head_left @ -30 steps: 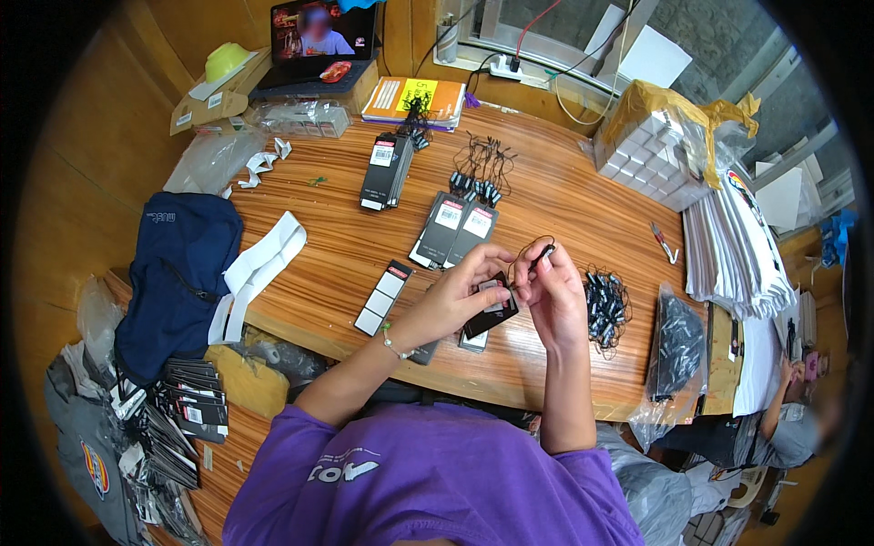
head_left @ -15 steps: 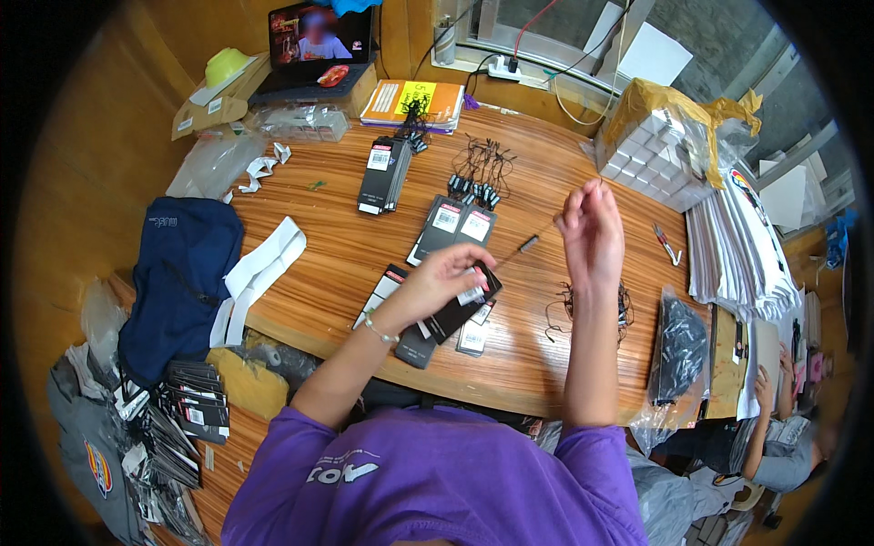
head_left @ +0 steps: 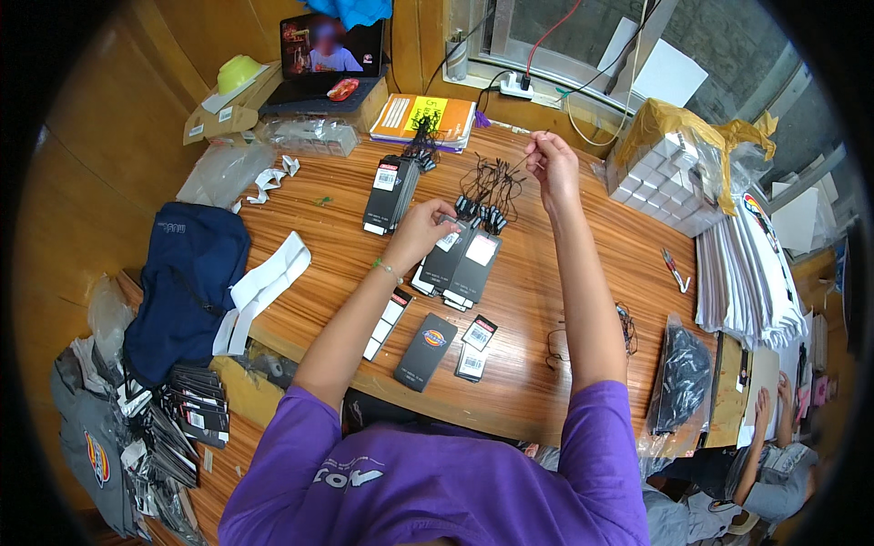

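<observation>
Ideally, on the desk [head_left: 633, 255], the dark tags [head_left: 472, 275] piled mid-surface sit square, the left hand [head_left: 419, 232] grasping one's top, the right hand's [head_left: 555, 171] fingers pinched, perhaps around one of the black cords [head_left: 492, 185], leaving these untangled.

Black tags [head_left: 466, 269] and white boxes [head_left: 663, 182] on a wooden table [head_left: 537, 268] suggest, probably, a small workshop.

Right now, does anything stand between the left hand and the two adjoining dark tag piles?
Nothing visible does: the left hand is right at the dark tag piles, over the left one's upper end.
</observation>
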### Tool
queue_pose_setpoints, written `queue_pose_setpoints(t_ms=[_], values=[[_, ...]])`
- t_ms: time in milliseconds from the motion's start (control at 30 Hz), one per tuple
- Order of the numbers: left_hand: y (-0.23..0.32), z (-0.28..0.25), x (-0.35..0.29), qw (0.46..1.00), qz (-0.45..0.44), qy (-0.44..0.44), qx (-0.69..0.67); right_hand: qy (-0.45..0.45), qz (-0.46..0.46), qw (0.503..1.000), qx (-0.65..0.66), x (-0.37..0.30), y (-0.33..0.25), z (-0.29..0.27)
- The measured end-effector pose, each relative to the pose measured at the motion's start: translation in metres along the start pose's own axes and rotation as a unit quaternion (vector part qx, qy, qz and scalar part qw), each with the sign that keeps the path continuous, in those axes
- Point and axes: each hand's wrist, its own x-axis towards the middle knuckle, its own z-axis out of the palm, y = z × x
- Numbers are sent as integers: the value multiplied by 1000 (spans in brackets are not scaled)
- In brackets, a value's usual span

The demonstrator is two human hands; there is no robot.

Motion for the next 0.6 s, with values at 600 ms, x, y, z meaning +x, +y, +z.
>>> queue_pose_setpoints(t_ms=[600], values=[[31,-1,-115,998,52,-1,39,-44,164,970,-175,58,74,-10]])
